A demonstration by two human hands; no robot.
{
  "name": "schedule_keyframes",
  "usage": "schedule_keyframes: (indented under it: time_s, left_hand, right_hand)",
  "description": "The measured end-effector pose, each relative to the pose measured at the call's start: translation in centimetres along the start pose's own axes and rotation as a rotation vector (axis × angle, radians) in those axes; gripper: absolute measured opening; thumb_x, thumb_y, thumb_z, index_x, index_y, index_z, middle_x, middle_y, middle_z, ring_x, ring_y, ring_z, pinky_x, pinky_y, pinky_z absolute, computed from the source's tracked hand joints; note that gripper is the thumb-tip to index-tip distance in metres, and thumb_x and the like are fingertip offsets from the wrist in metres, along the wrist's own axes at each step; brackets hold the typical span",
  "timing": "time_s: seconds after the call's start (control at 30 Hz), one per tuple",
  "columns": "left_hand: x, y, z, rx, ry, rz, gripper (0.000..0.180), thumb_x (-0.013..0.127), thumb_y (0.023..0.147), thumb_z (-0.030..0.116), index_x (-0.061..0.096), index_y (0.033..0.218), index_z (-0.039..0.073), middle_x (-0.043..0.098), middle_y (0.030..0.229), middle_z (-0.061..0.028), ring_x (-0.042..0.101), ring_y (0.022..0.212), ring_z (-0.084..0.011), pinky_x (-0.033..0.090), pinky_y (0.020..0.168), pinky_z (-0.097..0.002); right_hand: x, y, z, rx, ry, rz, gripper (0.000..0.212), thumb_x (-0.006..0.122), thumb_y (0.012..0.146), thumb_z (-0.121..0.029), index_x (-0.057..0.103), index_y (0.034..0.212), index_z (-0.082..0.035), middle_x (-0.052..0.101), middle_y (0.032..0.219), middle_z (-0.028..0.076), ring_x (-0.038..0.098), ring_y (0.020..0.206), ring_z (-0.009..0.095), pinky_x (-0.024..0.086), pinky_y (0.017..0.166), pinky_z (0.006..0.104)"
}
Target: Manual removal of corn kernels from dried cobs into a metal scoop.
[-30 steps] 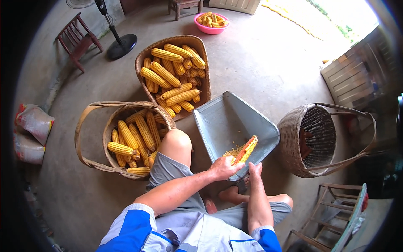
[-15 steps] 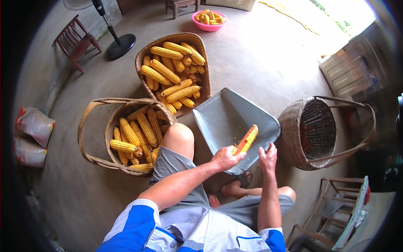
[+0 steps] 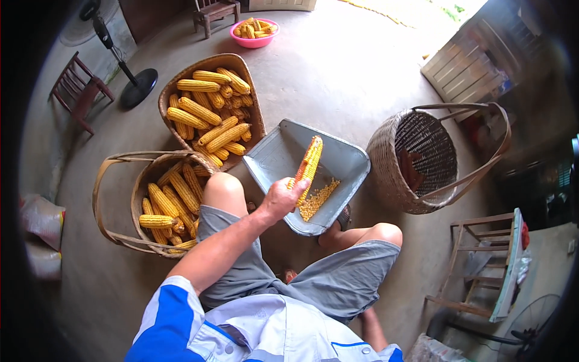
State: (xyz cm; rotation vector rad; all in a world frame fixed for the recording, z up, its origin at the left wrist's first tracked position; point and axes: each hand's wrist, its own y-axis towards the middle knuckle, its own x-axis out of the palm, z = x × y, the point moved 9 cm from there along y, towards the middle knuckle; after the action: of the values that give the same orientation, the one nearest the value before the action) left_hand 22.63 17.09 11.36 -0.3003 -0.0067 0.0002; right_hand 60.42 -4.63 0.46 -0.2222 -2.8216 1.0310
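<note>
My left hand (image 3: 281,199) is closed around the lower end of a yellow corn cob (image 3: 309,160). The cob points up and away over a grey metal scoop (image 3: 265,158), and a reddish strip without kernels runs along its left side. Loose corn kernels (image 3: 319,199) lie heaped in the scoop below it, toward the near right. Of my right arm only the forearm (image 3: 372,330) shows, low beside my thigh; the hand is hidden behind the leg of the shorts.
Full of corn cobs are a handled basket (image 3: 111,226) at left and a wide basket (image 3: 258,114) behind. Right of the scoop stands a deep wicker basket (image 3: 386,166) with reddish cobs inside. A pink basin (image 3: 254,42), floor fan (image 3: 139,88) and wooden chairs stand farther out.
My right hand has left the cob's side and dropped down out of sight by my thigh. The cob is tilted more upright, the kernel heap is now exposed, and the view has shifted.
</note>
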Motion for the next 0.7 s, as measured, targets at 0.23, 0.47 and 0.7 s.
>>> schedule_keyframes:
  time_s: [0.23, 0.47, 0.7]
  left_hand:
    - [-2.2, 2.6, 3.6, -0.144, -0.154, -0.079, 0.034, 0.057, 0.099, 0.04, 0.058, 0.1, 0.005, 0.061, 0.073, -0.0025, 0.049, 0.05, -0.0047, 0.037, 0.042, -0.0207]
    - [-1.6, 8.8, 6.5, -0.169, -0.351, -0.046, 0.034, 0.058, 0.1, 0.036, 0.058, 0.102, 0.001, 0.059, 0.075, -0.0016, 0.054, 0.061, -0.0055, 0.045, 0.054, -0.0213]
    - [-5.0, 11.6, 4.8, -0.055, -0.072, 0.119, 0.037, 0.063, 0.095, 0.035, 0.062, 0.092, -0.001, 0.062, 0.074, -0.0035, 0.058, 0.07, -0.0097, 0.049, 0.064, -0.0291]
  right_hand:
    - [10.4, 7.7, 3.0, 0.237, 0.155, -0.144, 0.024, 0.062, 0.09, -0.015, 0.065, 0.109, 0.001, 0.069, 0.104, 0.007, 0.062, 0.093, 0.019, 0.052, 0.082, 0.0353]
    - [9.8, 13.5, 0.8, 0.354, 0.085, -0.067, 0.025, 0.064, 0.09, -0.015, 0.066, 0.109, 0.001, 0.069, 0.105, 0.007, 0.062, 0.094, 0.019, 0.052, 0.082, 0.0348]
    - [8.2, 13.8, -2.0, 0.381, -0.021, -0.055, 0.025, 0.065, 0.089, -0.015, 0.066, 0.108, 0.001, 0.069, 0.106, 0.006, 0.062, 0.095, 0.018, 0.051, 0.083, 0.0343]
